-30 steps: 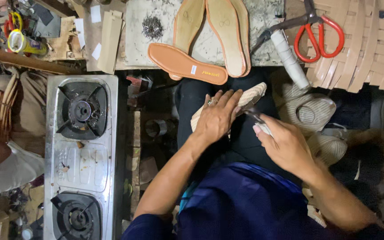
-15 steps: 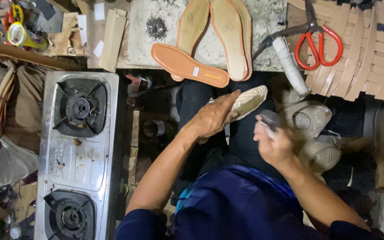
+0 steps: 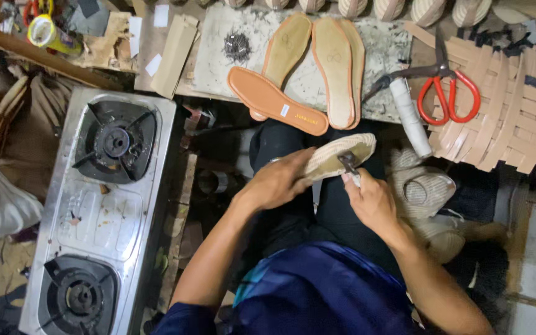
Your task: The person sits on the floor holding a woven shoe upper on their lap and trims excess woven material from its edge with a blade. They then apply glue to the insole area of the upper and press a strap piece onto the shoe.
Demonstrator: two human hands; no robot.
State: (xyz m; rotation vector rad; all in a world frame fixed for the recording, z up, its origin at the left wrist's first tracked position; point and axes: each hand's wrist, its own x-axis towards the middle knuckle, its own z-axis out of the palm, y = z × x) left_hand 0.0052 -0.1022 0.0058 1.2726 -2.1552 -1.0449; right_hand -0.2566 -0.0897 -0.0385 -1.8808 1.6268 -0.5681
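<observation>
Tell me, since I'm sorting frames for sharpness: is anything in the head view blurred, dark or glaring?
Head view: left hand, right hand and woven sole between them look fairly sharp; the small metal tool is too small to read; the lap area under the hands falls into deep shadow; the gas stove shows mild sheen, no harsh glare; edges bend slightly from the wide lens.

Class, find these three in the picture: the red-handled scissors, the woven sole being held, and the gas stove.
red-handled scissors [image 3: 449, 99], head view, on a red handle loop.
woven sole [image 3: 333, 156], head view, on its middle.
gas stove [image 3: 100, 214], head view, on the steel top between burners.
</observation>
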